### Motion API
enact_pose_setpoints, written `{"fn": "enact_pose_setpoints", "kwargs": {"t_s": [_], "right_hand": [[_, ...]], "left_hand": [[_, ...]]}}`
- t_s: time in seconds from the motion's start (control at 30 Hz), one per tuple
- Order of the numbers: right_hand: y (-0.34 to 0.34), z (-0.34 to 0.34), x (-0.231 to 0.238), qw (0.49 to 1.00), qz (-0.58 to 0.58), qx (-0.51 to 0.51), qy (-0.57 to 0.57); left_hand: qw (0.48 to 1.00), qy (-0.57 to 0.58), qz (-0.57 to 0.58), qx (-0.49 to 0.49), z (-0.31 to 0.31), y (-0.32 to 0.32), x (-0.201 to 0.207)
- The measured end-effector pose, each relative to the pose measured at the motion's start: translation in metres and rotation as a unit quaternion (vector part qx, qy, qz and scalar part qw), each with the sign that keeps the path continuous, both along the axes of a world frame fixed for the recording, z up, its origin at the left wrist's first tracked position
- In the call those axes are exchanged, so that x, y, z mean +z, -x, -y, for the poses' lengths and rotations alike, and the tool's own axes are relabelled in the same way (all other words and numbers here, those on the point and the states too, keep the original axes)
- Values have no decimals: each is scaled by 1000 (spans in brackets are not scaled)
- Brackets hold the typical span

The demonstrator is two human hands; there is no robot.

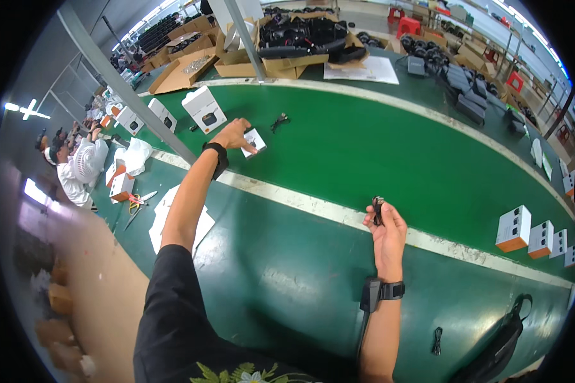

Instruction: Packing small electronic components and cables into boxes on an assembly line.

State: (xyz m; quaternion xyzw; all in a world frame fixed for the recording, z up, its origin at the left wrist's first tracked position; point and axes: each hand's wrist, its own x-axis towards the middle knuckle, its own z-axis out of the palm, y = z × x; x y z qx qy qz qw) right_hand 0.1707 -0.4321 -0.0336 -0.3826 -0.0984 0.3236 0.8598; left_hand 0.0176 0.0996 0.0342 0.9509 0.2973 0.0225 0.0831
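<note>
1. Two arms are reaching forward: the left hand [235,135], upper center-left, is curling palm-down around a small box [255,141] on the green belt [338,150]; whether it is gripping, I cannot tell.
2. One cable [378,211], right of center, is being pinched in the right hand [388,237], its palm turning up.
3. Two more cables are lying upper center [279,122] and lower right [437,341].
4. Three larger boxes [204,110] are standing upper left.

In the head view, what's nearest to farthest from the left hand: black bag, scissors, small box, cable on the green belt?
1. Small box: touching the left hand.
2. Cable: just right of the box, on the green belt.
3. Scissors: lower left of the hand.
4. Black bag: far lower right.
</note>
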Motion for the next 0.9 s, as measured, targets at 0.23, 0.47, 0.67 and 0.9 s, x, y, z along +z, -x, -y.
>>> {"fn": "enact_pose_setpoints", "kwargs": {"t_s": [0.23,0.47,0.67,0.9], "right_hand": [[7,7,9,998,50,2,35],[9,10,-4,994,104,-13,43],[6,12,15,995,85,-22,46],[8,1,18,998,64,-11,16]], "left_hand": [[990,121,-34,57,23,-5,2],[996,66,56,-11,93,33,28],[986,88,128,66,130,176,58],[986,-89,136,46,163,184,84]]}}
